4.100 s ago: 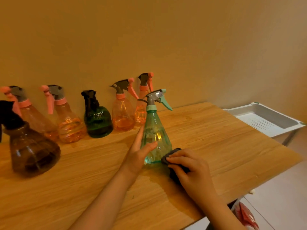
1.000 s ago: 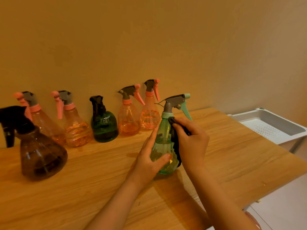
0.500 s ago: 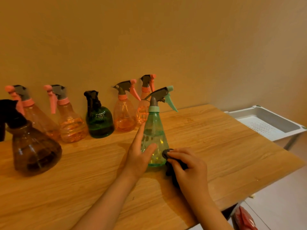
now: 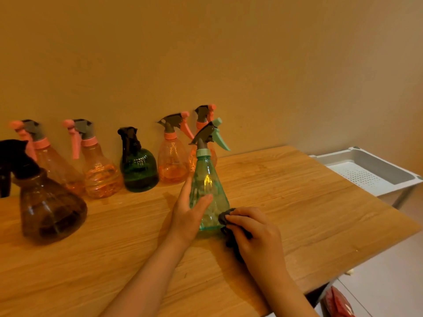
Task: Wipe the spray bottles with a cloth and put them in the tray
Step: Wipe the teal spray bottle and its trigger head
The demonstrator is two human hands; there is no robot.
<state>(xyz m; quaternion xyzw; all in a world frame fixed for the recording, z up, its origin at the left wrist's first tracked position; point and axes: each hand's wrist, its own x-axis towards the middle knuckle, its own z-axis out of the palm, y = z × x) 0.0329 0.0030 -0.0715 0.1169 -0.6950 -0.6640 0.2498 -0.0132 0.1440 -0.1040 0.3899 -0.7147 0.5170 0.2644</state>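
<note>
A teal spray bottle (image 4: 208,179) with a grey and teal trigger stands upright on the wooden table (image 4: 286,197). My left hand (image 4: 187,213) holds its body from the left, thumb across the front. My right hand (image 4: 256,234) grips a dark cloth (image 4: 225,218) and presses it against the bottle's lower right side. The white perforated tray (image 4: 370,170) sits off the table's right end, with no bottle visible in it.
Along the wall stand several other bottles: orange ones (image 4: 171,161) (image 4: 100,175), a dark green one (image 4: 138,170) and a brown one (image 4: 50,211) at the left. A red item (image 4: 338,303) lies below the table's right corner.
One second ago the cloth was up at the bottle's neck; my right hand has brought it down to the base. My left hand keeps holding the bottle in the same place.
</note>
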